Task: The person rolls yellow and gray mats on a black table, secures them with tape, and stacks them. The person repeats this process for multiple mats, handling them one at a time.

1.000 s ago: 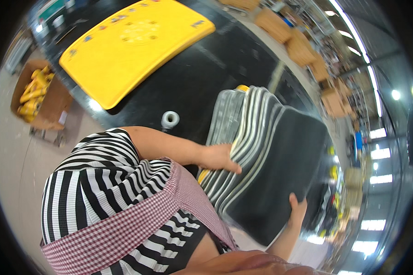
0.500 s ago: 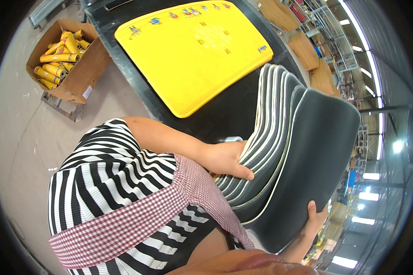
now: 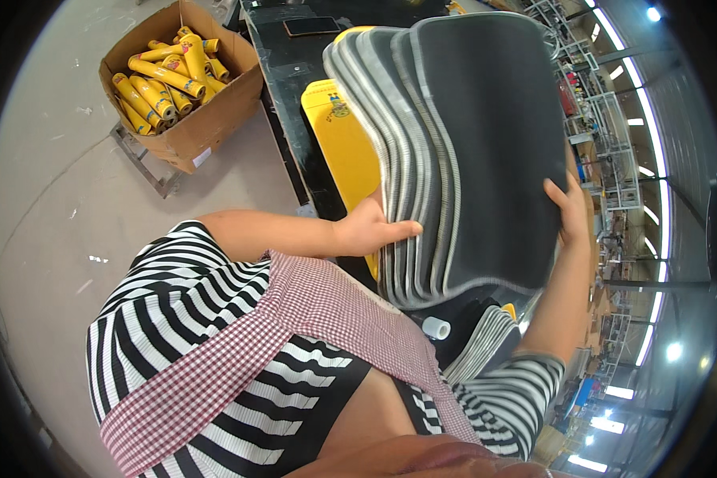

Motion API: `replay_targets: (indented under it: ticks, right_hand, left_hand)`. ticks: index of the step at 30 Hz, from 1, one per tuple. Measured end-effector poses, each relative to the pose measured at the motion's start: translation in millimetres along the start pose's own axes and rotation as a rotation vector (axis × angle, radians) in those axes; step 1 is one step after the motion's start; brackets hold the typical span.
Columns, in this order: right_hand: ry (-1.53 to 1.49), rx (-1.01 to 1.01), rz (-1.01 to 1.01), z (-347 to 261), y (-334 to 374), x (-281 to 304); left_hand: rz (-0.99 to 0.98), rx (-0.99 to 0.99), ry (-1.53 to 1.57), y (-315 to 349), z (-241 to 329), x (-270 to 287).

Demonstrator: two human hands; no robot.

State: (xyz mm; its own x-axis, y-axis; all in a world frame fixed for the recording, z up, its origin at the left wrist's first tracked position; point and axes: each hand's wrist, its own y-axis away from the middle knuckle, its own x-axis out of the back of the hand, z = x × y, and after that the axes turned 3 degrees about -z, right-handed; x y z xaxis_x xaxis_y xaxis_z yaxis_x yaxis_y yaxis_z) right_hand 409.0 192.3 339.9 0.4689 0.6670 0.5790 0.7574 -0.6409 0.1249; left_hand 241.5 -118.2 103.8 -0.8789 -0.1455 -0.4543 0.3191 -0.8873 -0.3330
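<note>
A fanned stack of black mats (image 3: 498, 143) with pale stitched edges is held up in front of me, undersides showing. My left hand (image 3: 374, 229) is closed on the stack's left edge, thumb lying over the top layers. At the right edge, my right hand (image 3: 570, 211) grips the same stack, thumb on its dark face and the other fingers hidden behind. Beneath and behind the stack lies a yellow mat (image 3: 341, 151) with small printed pictures, mostly covered from view.
The black table (image 3: 283, 68) carries a phone (image 3: 311, 26) at its far end. Close to me are a small white roll (image 3: 436, 327) and another pile of mats (image 3: 486, 342). To the left, a cardboard box (image 3: 203, 135) of rolled yellow mats sits on a metal frame (image 3: 155, 171).
Both hands have carried the mat stack up and leftward, over the yellow mat, which it now largely hides. The view has shifted, bringing the white roll and the other pile into sight.
</note>
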Motion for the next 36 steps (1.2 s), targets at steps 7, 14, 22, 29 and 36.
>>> replay_targets:
  ticks: [7,14,22,29,36]
  right_hand:
    - [1.026,-0.132,0.411,218,-116,-177]
    - [0.799,0.009,0.237,190,-67,-204]
    - [0.735,0.151,-0.091,40,32,-344]
    - [0.870,0.177,0.034,48,14,-360]
    - [0.752,0.170,-0.053,46,-9,-329]
  left_hand:
    - [0.280,0.409,-0.050,18,-77,45]
    - [0.362,0.757,0.201,2,10,105]
    - [0.361,0.611,-0.475,-9,32,145]
    - [0.318,0.408,-0.746,-3,27,145]
    - [0.149,0.409,0.036,-34,36,132]
